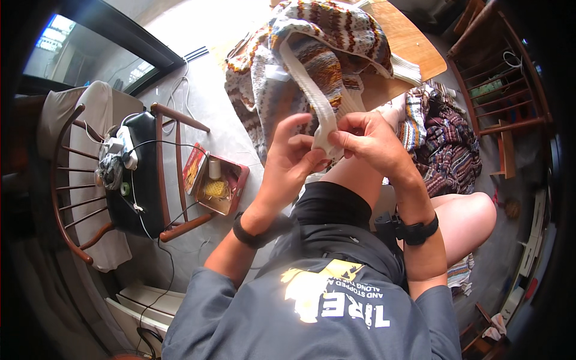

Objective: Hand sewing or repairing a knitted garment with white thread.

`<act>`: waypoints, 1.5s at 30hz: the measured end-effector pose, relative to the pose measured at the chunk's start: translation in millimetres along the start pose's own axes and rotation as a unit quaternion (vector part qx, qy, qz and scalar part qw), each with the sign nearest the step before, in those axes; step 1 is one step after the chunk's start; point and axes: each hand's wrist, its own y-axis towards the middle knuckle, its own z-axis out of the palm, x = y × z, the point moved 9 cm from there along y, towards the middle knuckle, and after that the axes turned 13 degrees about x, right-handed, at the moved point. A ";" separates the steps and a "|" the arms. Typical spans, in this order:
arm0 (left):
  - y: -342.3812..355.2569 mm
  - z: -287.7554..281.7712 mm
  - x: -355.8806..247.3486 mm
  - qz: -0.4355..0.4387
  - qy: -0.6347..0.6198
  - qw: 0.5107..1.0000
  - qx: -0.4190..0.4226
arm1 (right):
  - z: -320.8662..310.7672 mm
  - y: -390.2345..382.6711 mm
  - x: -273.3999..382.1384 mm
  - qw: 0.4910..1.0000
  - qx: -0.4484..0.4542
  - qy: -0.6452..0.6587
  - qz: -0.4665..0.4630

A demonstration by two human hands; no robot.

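A patterned knit sweater (252,96) in white, grey, brown and orange spreads from the table down toward my lap. Its long white ribbed band (309,87) runs down to my two hands. At the band's lower end, my right hand (378,144) pinches the knit between thumb and fingers. My left hand (288,150) holds the same end from the other side, thumb and a fingertip against it, with the index finger raised and bent. Whether a needle or thread is between the fingers is too small to see. One ribbed white cuff (407,71) lies at the table's right side.
The wooden table (414,42) is ahead. Left of me, a wooden chair (159,174) bears a power strip (126,144) and cables. Beside it sits a red tin (237,189) with a thread spool (214,169). More patterned knitwear (447,144) is heaped on the right, near a slatted wooden rack (504,90).
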 end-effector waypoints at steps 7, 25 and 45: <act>-7.1 -6.3 7.5 -0.054 0.071 0.996 0.013 | -0.6 9.5 -1.5 0.998 -0.005 -0.058 0.005; 5.0 -3.8 19.4 -0.067 -0.036 0.997 0.025 | -4.0 6.8 2.5 0.999 -0.024 -0.024 -0.011; 8.0 12.5 17.2 -0.165 -0.139 0.976 0.013 | 0.5 -51.8 64.0 0.900 -0.086 -0.373 -0.210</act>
